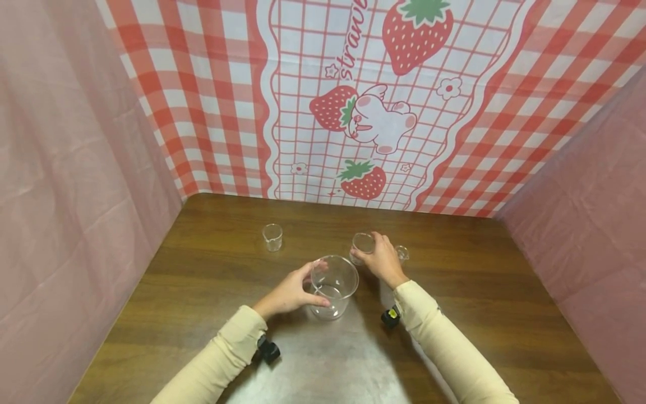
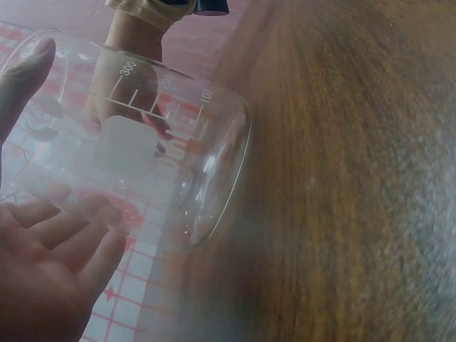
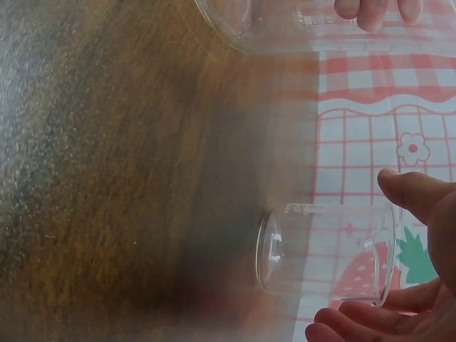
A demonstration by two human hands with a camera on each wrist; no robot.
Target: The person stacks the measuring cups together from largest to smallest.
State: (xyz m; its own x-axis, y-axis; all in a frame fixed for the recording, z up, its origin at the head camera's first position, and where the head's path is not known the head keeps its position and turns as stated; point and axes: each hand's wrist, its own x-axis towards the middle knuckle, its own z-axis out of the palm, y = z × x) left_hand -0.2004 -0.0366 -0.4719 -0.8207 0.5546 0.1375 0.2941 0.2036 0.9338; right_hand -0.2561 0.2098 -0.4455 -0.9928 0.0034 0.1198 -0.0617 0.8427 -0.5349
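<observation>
A large clear glass beaker (image 1: 334,280) with white graduation marks stands on the table. My left hand (image 1: 292,289) holds it from the left, thumb on the near side and fingers round the far side. The marked wall of this beaker (image 2: 153,135) fills much of the left wrist view. To its right, my right hand (image 1: 381,258) is around the rim of a smaller glass beaker (image 1: 361,245). In the right wrist view, a gap shows between the right thumb (image 3: 410,189) and that beaker (image 3: 324,249), while its fingers lie close to the rim.
Another small beaker (image 1: 273,238) stands at the back left of the wooden table (image 1: 212,292). A still smaller glass vessel (image 1: 401,253) sits just right of my right hand, partly hidden. Behind the table hangs a strawberry-print cloth (image 1: 328,151); pink curtains flank both sides.
</observation>
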